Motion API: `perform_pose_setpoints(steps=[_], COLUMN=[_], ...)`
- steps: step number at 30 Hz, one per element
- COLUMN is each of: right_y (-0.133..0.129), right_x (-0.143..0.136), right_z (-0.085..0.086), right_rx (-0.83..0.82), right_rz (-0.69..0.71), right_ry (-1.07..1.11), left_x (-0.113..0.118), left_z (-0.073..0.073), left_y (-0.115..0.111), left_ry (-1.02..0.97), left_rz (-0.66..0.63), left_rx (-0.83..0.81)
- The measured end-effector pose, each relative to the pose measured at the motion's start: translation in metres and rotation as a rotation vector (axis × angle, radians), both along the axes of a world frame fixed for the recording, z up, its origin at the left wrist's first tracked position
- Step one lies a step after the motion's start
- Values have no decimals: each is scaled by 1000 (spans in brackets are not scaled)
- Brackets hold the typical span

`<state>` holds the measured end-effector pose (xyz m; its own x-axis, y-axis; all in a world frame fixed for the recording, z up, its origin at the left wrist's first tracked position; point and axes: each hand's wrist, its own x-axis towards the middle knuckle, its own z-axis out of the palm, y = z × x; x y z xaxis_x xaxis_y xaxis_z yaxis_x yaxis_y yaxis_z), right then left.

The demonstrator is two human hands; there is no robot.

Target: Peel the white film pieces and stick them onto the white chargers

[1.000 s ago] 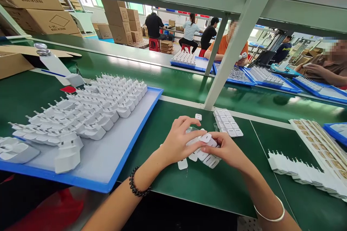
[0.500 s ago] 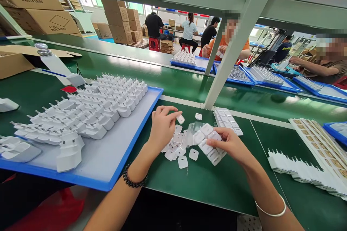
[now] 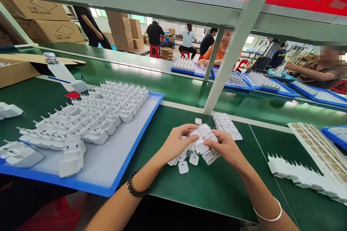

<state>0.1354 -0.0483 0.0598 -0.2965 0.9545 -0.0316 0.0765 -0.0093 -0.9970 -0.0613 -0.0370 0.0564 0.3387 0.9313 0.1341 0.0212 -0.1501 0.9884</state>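
A sheet of white square pieces under clear film [image 3: 204, 145] is held up between both hands, over the green bench. My left hand [image 3: 181, 140] pinches its left edge, thumb on top. On its right side my right hand [image 3: 224, 145] grips it between thumb and fingers. Several loose white squares [image 3: 183, 167] lie below and left of the sheet, partly hidden by my left hand. One more square [image 3: 198, 121] lies behind the hands. Another sheet of white squares [image 3: 227, 126] rests on the bench, just beyond my right hand.
A blue-edged tray [image 3: 135, 140] of white plug adapters [image 3: 108, 110] stands at the left. More adapters [image 3: 303, 175] line the right side beside long strips [image 3: 317, 144]. A slanted metal post [image 3: 230, 47] rises behind the hands. Several people sit farther back.
My left hand has moved right and down from above the loose squares to the sheet; the small square at its fingertips no longer shows. A standing person has appeared at the back left.
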Motion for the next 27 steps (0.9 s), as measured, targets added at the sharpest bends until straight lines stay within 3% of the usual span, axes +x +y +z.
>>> perform_pose_setpoints(steps=[4,7,12,16,22,27], right_y=[1,1,1,1,-5,-3], right_x=[5,10,10,8,2,-6], right_z=[1,0,-2,-3,1,-4], right_rx=[-12,-39,-69,-73,-13,70], right_rz=[-7,5,8,28,147,17], right_ry=[46,105,179,186,151,41], left_x=[-9,-12,-8,-8,-3,5], left_z=[4,7,5,3,-9,-9], left_y=[9,10,7,6,7,0], left_ry=[-336,-403,-382,-317,-85,-111], left_rz=[185,244,124,107,187,-4], left_rx=[-177,-247,-255,-229,76,54])
